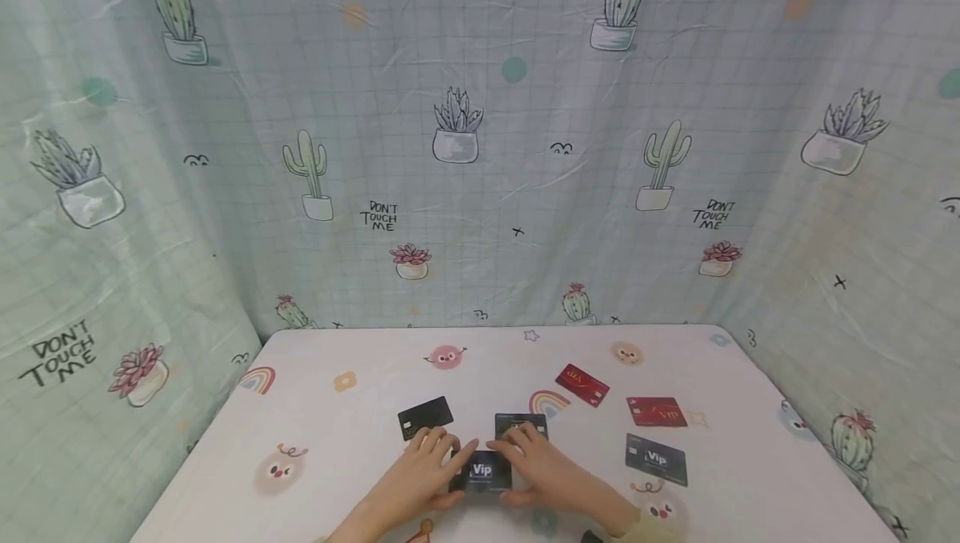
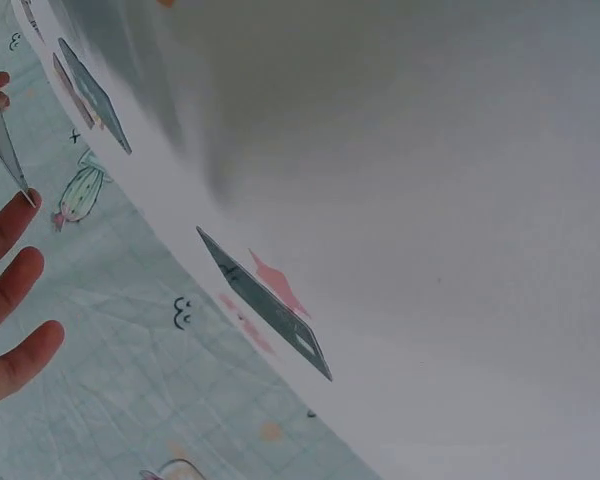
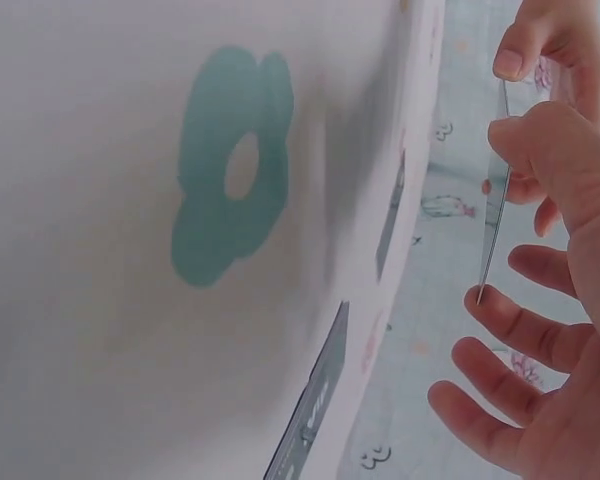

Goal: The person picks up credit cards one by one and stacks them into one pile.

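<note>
A dark card marked "Vip" (image 1: pixel 482 473) is held up in front of me, level with both hands. My left hand (image 1: pixel 416 472) pinches its left end between thumb and forefinger. At its right end my right hand (image 1: pixel 551 474) does the same. Seen edge-on in the right wrist view, the card (image 3: pixel 495 215) is above the table, with the other fingers spread away from it. Beyond the left hand lies a black card (image 1: pixel 426 416). Another dark card (image 1: pixel 519 420) lies just behind the right hand, which partly covers it.
On the right of the white table (image 1: pixel 315 443) lie a tilted red card (image 1: pixel 582 384), a second red card (image 1: pixel 657 411) and a grey Vip card (image 1: pixel 656 460). A dark corner (image 1: pixel 591 537) shows by the right sleeve (image 1: pixel 648 529). Patterned cloth (image 1: pixel 480 193) hangs behind the table.
</note>
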Demonstrator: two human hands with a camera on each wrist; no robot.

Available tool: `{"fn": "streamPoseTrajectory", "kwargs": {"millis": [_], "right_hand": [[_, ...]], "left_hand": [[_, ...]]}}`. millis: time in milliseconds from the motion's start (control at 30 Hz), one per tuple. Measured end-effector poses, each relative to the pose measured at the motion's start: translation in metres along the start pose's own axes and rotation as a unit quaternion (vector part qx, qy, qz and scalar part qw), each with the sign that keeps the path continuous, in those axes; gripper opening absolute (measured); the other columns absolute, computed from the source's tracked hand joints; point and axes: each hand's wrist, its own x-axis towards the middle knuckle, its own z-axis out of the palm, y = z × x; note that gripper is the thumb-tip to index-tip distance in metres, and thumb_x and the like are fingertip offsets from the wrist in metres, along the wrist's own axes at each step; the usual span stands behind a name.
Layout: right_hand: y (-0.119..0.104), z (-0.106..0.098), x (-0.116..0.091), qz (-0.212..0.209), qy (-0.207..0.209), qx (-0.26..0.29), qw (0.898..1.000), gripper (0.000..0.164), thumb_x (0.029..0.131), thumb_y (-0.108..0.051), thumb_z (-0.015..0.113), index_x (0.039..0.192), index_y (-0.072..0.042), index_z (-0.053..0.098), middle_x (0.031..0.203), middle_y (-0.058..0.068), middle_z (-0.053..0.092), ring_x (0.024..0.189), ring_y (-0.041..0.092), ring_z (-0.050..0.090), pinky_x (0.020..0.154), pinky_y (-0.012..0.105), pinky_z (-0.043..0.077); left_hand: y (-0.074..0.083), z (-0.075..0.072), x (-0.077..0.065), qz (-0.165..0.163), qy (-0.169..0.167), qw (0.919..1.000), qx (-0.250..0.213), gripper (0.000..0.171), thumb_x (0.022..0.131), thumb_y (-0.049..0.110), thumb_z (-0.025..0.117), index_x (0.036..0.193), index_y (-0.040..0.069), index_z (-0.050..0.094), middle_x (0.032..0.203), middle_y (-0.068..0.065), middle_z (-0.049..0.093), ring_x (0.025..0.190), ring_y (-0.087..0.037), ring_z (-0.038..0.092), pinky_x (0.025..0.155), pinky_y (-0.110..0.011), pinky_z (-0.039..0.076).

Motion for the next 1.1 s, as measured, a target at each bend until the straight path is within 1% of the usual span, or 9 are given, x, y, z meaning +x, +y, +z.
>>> {"fn": "streamPoseTrajectory", "kwargs": {"millis": [133,300,433,600,733,933,1100], "right_hand": [[0.003,-0.002,-0.003,-0.005,0.019,-0.009,1.000,0.062,0.076,-0.045,0.062,0.128,-0.017,0.042,0.112,-0.004,0.046,0.097,0.009,0.037,0.082,0.026,0.044],[0.006,-0.005,-0.005,-0.013,0.037,-0.011,0.999,0.062,0.076,-0.043,0.063,0.128,-0.015,0.043,0.111,-0.004,0.047,0.097,0.010,0.037,0.084,0.027,0.044],[0.008,-0.007,-0.006,-0.010,0.038,-0.009,0.999,0.063,0.075,-0.042,0.064,0.129,-0.016,0.042,0.111,-0.004,0.047,0.099,0.010,0.038,0.086,0.029,0.043],[0.012,-0.007,-0.008,-0.011,0.038,-0.004,0.999,0.063,0.075,-0.042,0.064,0.129,-0.017,0.042,0.112,-0.004,0.047,0.099,0.010,0.038,0.085,0.029,0.043],[0.014,-0.007,-0.008,-0.016,0.043,0.005,0.999,0.063,0.075,-0.041,0.065,0.128,-0.016,0.043,0.111,-0.005,0.046,0.099,0.011,0.038,0.084,0.029,0.044],[0.013,-0.007,-0.007,-0.014,0.035,0.018,0.999,0.062,0.076,-0.040,0.065,0.128,-0.015,0.044,0.110,-0.004,0.046,0.099,0.011,0.038,0.084,0.028,0.044],[0.012,-0.007,-0.006,-0.013,0.030,0.014,0.999,0.061,0.075,-0.040,0.065,0.127,-0.017,0.044,0.109,-0.005,0.046,0.098,0.010,0.038,0.084,0.027,0.043]], "left_hand": [[0.002,0.000,0.004,-0.002,0.009,0.9998,0.019,0.064,0.071,0.053,0.062,0.124,0.022,0.047,0.096,0.004,0.053,0.093,-0.015,0.045,0.086,-0.037,0.040],[0.003,-0.001,0.008,0.000,0.015,0.9995,0.029,0.063,0.071,0.054,0.062,0.124,0.021,0.048,0.096,0.003,0.056,0.094,-0.016,0.047,0.086,-0.038,0.040],[0.003,-0.001,0.010,0.007,0.029,0.9992,0.027,0.065,0.070,0.053,0.064,0.124,0.020,0.049,0.096,0.004,0.057,0.093,-0.016,0.048,0.085,-0.038,0.039],[0.005,0.000,0.011,0.012,0.043,0.9988,0.021,0.065,0.068,0.052,0.066,0.123,0.019,0.051,0.095,0.004,0.056,0.092,-0.016,0.047,0.084,-0.036,0.038],[0.006,0.000,0.011,0.005,0.041,0.9990,0.016,0.064,0.070,0.051,0.066,0.123,0.020,0.051,0.095,0.004,0.056,0.093,-0.016,0.047,0.084,-0.036,0.038],[0.007,-0.001,0.009,-0.005,0.036,0.9992,0.013,0.062,0.070,0.050,0.066,0.123,0.021,0.051,0.096,0.004,0.055,0.093,-0.015,0.046,0.085,-0.036,0.039],[0.008,-0.003,0.008,-0.013,0.018,0.9997,0.006,0.064,0.071,0.049,0.065,0.126,0.022,0.047,0.098,0.004,0.055,0.094,-0.015,0.047,0.086,-0.037,0.040]]}}
